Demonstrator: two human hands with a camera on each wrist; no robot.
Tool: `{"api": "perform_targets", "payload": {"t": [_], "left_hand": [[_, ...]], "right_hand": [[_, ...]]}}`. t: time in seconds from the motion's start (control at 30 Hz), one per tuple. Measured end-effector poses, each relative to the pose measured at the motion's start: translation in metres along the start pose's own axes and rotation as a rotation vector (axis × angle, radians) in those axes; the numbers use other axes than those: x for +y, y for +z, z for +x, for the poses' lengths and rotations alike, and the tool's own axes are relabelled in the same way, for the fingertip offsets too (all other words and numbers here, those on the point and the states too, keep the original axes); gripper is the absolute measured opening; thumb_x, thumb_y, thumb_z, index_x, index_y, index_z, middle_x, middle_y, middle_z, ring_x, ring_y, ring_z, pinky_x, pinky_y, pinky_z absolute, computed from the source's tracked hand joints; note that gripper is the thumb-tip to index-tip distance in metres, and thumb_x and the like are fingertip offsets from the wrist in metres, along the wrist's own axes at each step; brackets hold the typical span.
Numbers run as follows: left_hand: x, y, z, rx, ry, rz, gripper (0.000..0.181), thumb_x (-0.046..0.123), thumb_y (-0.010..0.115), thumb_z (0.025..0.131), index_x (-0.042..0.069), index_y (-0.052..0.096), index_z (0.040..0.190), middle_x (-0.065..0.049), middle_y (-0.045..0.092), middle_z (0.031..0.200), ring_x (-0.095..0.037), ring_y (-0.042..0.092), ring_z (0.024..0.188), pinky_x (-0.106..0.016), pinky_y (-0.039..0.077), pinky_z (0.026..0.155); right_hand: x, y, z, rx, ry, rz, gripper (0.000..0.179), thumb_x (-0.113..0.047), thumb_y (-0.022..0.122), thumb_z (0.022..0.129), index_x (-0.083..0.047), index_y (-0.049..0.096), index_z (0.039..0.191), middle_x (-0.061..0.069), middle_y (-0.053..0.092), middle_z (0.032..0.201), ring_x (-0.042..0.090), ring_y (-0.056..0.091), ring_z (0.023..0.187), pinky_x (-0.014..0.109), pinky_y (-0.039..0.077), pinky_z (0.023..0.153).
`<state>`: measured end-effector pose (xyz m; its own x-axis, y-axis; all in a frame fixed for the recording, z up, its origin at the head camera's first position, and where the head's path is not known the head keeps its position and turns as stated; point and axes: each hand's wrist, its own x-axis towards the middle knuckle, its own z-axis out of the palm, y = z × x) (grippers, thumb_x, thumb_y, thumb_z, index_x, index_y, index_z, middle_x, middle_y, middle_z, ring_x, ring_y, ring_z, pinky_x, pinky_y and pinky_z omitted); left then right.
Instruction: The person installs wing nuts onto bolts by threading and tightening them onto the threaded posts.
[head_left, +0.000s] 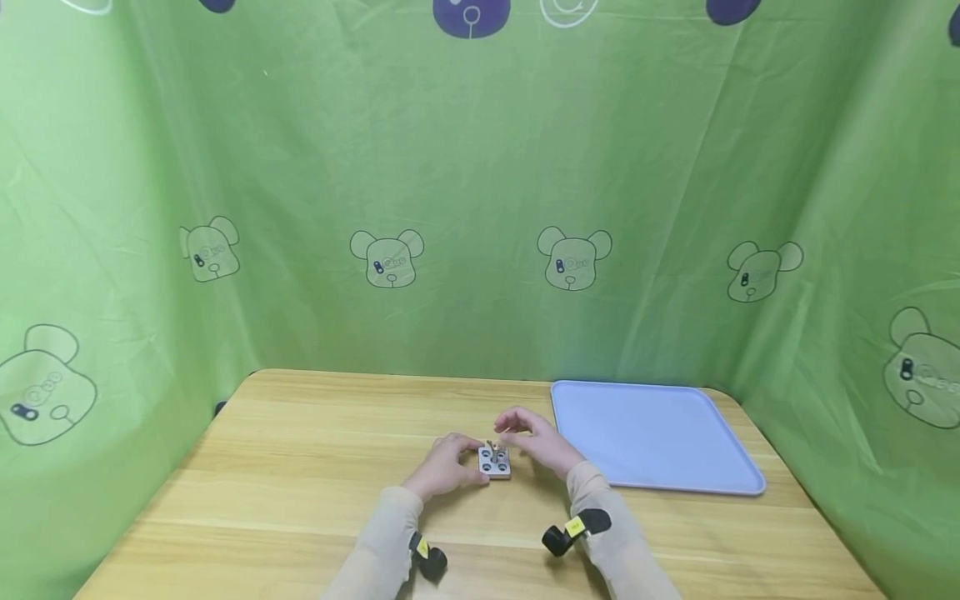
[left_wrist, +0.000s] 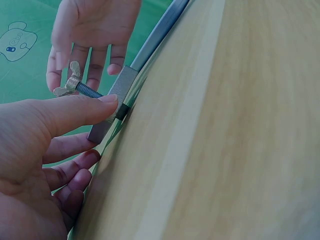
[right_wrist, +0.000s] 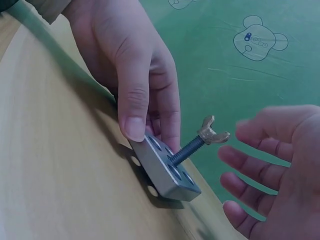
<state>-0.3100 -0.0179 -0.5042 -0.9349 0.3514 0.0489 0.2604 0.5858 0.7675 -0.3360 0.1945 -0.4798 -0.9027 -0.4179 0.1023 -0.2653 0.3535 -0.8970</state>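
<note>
A small square metal block with round holes in its face sits on the table, and a threaded bolt stands up from its middle. At the bolt's upper end is a brass-coloured wing nut, with a length of thread showing between it and the block. My left hand grips the block from the left, thumb on the near side and fingers at the far side. Close beside the wing nut, my right hand has its fingers loosely bent and apart; a gap shows between them and the nut.
A pale blue tray lies on the wooden table at the right, just beyond my right wrist. Green curtain printed with bear heads surrounds the table at the back and both sides.
</note>
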Motion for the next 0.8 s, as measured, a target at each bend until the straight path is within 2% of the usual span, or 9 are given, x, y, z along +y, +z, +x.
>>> {"api": "perform_targets", "payload": {"t": [0.17,0.3,0.47,0.63,0.8], "left_hand": [[0.0001,-0.0004,-0.0004,-0.002,-0.001,-0.008,0.058,0.026,0.081,0.074,0.006,0.062,0.125,-0.016,0.059,0.131,-0.034,0.049,0.122,-0.057,0.039,0.106],[-0.0004,0.0,0.0003,-0.002,-0.001,-0.008,0.058,0.026,0.081,0.074,0.007,0.062,0.125,-0.016,0.058,0.132,-0.035,0.048,0.122,-0.058,0.038,0.106],[0.0,-0.0003,-0.0003,-0.001,0.002,-0.014,0.058,0.025,0.082,0.074,0.007,0.063,0.125,-0.016,0.059,0.131,-0.035,0.049,0.121,-0.058,0.039,0.106],[-0.0004,-0.0002,-0.0008,0.0,0.006,-0.007,0.058,0.027,0.081,0.074,0.007,0.063,0.125,-0.016,0.059,0.13,-0.034,0.049,0.12,-0.057,0.04,0.105],[-0.0005,-0.0004,-0.0003,0.001,0.007,-0.004,0.059,0.027,0.082,0.073,0.006,0.063,0.125,-0.016,0.059,0.13,-0.034,0.049,0.119,-0.057,0.04,0.104]], "right_hand": [[0.0024,-0.0005,0.0,-0.032,-0.008,-0.004,0.028,-0.01,0.063,0.088,-0.003,0.06,0.116,0.019,0.063,0.119,0.03,0.057,0.109,0.034,0.048,0.084],[0.0033,0.0001,-0.0006,-0.052,-0.015,-0.018,0.034,-0.011,0.065,0.086,-0.005,0.06,0.118,0.018,0.064,0.12,0.029,0.056,0.11,0.036,0.046,0.09],[0.0028,0.0005,-0.0016,-0.085,-0.056,-0.032,0.038,-0.013,0.066,0.087,-0.004,0.06,0.123,0.02,0.063,0.121,0.03,0.057,0.11,0.047,0.045,0.098],[0.0015,0.0015,-0.0023,-0.116,-0.076,-0.034,0.039,-0.009,0.067,0.086,-0.002,0.061,0.123,0.022,0.062,0.125,0.037,0.056,0.113,0.055,0.042,0.1],[-0.0009,0.0031,-0.0024,-0.116,-0.073,-0.041,0.032,-0.006,0.065,0.087,0.0,0.063,0.118,0.023,0.063,0.122,0.038,0.055,0.112,0.061,0.04,0.099]]}}
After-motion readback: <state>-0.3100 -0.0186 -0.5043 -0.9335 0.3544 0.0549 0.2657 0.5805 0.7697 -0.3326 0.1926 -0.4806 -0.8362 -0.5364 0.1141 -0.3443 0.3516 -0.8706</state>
